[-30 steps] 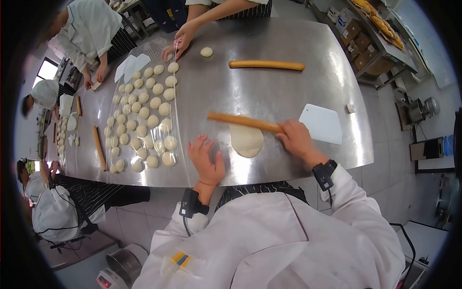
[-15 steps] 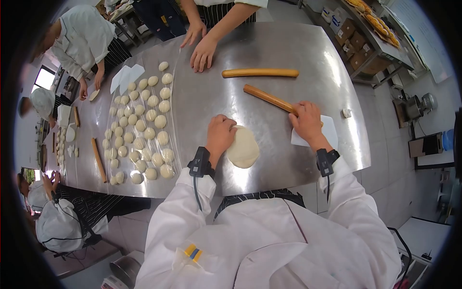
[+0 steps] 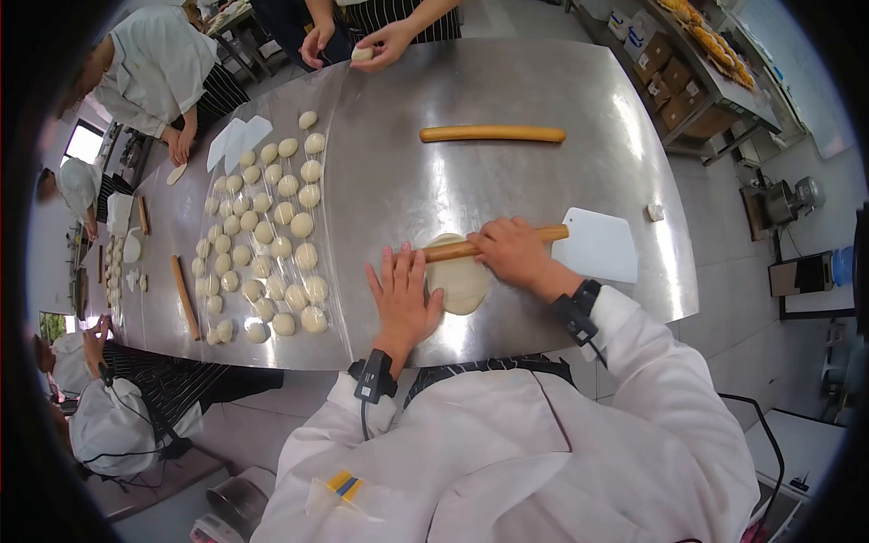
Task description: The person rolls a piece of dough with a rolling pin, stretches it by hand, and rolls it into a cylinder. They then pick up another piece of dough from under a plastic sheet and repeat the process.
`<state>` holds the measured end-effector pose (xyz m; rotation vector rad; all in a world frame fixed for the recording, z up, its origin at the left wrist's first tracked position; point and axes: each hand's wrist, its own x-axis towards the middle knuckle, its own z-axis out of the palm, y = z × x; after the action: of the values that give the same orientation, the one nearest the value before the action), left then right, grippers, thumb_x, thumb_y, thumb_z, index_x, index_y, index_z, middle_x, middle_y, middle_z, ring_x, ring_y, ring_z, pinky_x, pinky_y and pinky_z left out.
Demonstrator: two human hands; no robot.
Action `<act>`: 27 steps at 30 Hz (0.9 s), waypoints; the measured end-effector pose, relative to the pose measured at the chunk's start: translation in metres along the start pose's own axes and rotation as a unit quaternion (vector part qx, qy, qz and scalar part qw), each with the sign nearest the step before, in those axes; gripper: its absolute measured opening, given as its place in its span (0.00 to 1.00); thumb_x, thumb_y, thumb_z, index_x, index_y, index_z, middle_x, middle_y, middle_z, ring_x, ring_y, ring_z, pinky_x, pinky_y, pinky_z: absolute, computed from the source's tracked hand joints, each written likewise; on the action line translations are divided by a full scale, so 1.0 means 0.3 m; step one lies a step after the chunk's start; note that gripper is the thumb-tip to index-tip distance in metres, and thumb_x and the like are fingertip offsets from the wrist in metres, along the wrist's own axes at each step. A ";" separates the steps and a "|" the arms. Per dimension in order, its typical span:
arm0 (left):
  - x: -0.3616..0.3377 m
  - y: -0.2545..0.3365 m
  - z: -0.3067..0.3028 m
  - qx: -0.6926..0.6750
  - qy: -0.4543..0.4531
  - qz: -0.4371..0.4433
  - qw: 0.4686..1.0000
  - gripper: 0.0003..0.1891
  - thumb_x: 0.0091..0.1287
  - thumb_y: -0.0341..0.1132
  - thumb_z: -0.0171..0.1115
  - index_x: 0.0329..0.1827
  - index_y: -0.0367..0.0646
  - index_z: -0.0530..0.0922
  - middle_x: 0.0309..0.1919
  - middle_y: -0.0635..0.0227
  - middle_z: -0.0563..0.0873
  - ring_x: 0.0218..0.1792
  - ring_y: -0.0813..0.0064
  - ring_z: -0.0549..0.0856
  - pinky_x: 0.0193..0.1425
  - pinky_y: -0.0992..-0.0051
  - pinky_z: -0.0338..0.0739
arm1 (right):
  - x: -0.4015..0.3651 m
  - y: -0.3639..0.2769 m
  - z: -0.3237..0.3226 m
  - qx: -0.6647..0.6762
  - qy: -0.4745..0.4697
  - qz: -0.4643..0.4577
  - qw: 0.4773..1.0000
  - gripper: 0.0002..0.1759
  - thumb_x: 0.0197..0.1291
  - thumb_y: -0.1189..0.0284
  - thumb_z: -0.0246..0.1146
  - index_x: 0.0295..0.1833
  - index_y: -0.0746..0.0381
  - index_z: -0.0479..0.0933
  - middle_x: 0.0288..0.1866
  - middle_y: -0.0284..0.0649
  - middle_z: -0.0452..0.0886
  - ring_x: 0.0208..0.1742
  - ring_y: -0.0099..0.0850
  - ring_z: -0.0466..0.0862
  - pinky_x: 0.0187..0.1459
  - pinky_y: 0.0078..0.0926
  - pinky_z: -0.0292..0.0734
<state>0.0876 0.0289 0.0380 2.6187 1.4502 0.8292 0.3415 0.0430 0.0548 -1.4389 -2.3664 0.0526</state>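
A wooden rolling pin lies across the upper part of a flat, pale dough round on the metal table. My right hand grips the pin near its middle, just right of the dough. At the pin's left end, my left hand lies palm down with its fingers stretched and spread. Its fingertips overlap the end of the pin, and its thumb rests at the dough's left edge. A white scraper is flat on the table beyond the pin's right end.
A second rolling pin lies farther back. Rows of dough balls under clear film fill the table's left part. Across the table, a person's hand holds a dough piece. A small pale lump sits near the right edge.
My right hand has brought the rolling pin left and toward me, onto the dough. My left hand has turned and spread its fingers. The person opposite has drawn their hands back, now holding a dough piece.
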 end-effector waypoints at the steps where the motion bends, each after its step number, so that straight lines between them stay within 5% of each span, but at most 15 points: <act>1: -0.001 0.008 0.008 0.034 -0.046 0.005 0.998 0.35 0.66 0.47 0.56 0.74 0.40 0.64 0.74 0.51 0.65 0.76 0.44 0.58 0.76 0.37 0.37 | 0.006 -0.020 0.033 0.009 0.017 -0.017 1.000 0.20 0.55 0.61 0.68 0.54 0.50 0.80 0.43 0.31 0.79 0.49 0.31 0.78 0.54 0.35 0.67; 4: -0.002 -0.016 0.031 0.049 -0.132 -0.081 0.987 0.36 0.68 0.53 0.52 0.74 0.39 0.64 0.75 0.52 0.64 0.77 0.43 0.55 0.76 0.35 0.34 | -0.002 -0.060 0.066 -0.004 0.015 0.002 1.000 0.24 0.59 0.58 0.66 0.60 0.52 0.78 0.53 0.35 0.80 0.61 0.34 0.76 0.63 0.43 0.64; 6: 0.016 -0.027 0.033 0.056 -0.130 -0.086 0.986 0.35 0.69 0.53 0.51 0.74 0.39 0.65 0.74 0.52 0.65 0.77 0.43 0.56 0.76 0.34 0.34 | -0.022 -0.077 0.060 -0.106 0.065 0.142 0.982 0.27 0.64 0.54 0.61 0.65 0.54 0.75 0.67 0.39 0.74 0.73 0.39 0.68 0.72 0.57 0.53; 9: 0.130 -0.050 0.038 0.085 -0.144 -0.095 0.981 0.34 0.71 0.54 0.48 0.74 0.41 0.66 0.74 0.53 0.66 0.77 0.42 0.56 0.74 0.32 0.34 | -0.035 0.007 0.097 -0.064 0.005 0.151 0.986 0.30 0.69 0.51 0.53 0.70 0.57 0.71 0.76 0.41 0.66 0.79 0.42 0.60 0.74 0.65 0.42; 16: 0.378 -0.173 0.130 0.115 -0.165 -0.133 0.970 0.33 0.74 0.56 0.41 0.75 0.45 0.66 0.75 0.52 0.64 0.77 0.42 0.56 0.75 0.32 0.36 | 0.226 0.145 0.098 -0.109 -0.086 0.191 0.972 0.36 0.72 0.45 0.44 0.77 0.55 0.61 0.80 0.50 0.57 0.81 0.52 0.52 0.75 0.67 0.40; 20: 0.470 -0.252 0.210 0.109 -0.138 -0.141 0.974 0.31 0.74 0.55 0.43 0.73 0.45 0.68 0.73 0.51 0.67 0.76 0.43 0.58 0.75 0.34 0.40 | 0.330 0.228 0.135 -0.079 -0.110 0.207 0.969 0.36 0.72 0.45 0.46 0.76 0.56 0.63 0.79 0.51 0.58 0.81 0.51 0.52 0.75 0.65 0.40; 22: 0.538 -0.302 0.221 0.083 -0.075 -0.110 0.988 0.29 0.74 0.53 0.45 0.70 0.44 0.70 0.71 0.51 0.70 0.75 0.44 0.60 0.75 0.34 0.41 | 0.363 0.278 0.168 -0.053 0.092 0.179 0.978 0.29 0.69 0.50 0.54 0.66 0.57 0.74 0.70 0.48 0.71 0.73 0.48 0.66 0.73 0.57 0.53; 23: 0.559 -0.318 0.218 0.059 -0.009 -0.078 0.995 0.27 0.73 0.51 0.47 0.68 0.44 0.73 0.68 0.52 0.73 0.74 0.45 0.62 0.75 0.34 0.42 | 0.362 0.290 0.163 -0.052 0.092 0.180 0.978 0.29 0.69 0.50 0.54 0.66 0.57 0.74 0.70 0.48 0.71 0.73 0.48 0.66 0.73 0.57 0.53; 26: 0.566 -0.302 0.153 0.025 0.023 -0.027 0.999 0.22 0.71 0.48 0.52 0.60 0.43 0.78 0.62 0.53 0.78 0.71 0.47 0.66 0.74 0.35 0.44 | 0.385 0.304 0.094 0.044 0.175 0.111 0.977 0.11 0.60 0.61 0.65 0.41 0.57 0.81 0.45 0.38 0.80 0.49 0.41 0.79 0.55 0.44 0.70; 27: 0.537 -0.279 0.167 0.048 0.080 0.006 0.996 0.20 0.69 0.47 0.54 0.56 0.43 0.80 0.60 0.54 0.79 0.71 0.47 0.67 0.75 0.35 0.45 | 0.358 0.296 0.082 0.067 0.153 0.110 0.980 0.13 0.61 0.60 0.64 0.42 0.58 0.81 0.46 0.40 0.80 0.52 0.42 0.78 0.55 0.45 0.71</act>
<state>0.1138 0.2153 0.0415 2.6869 1.5519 1.0182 0.3650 0.1821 0.0437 -1.5179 -1.9167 0.0437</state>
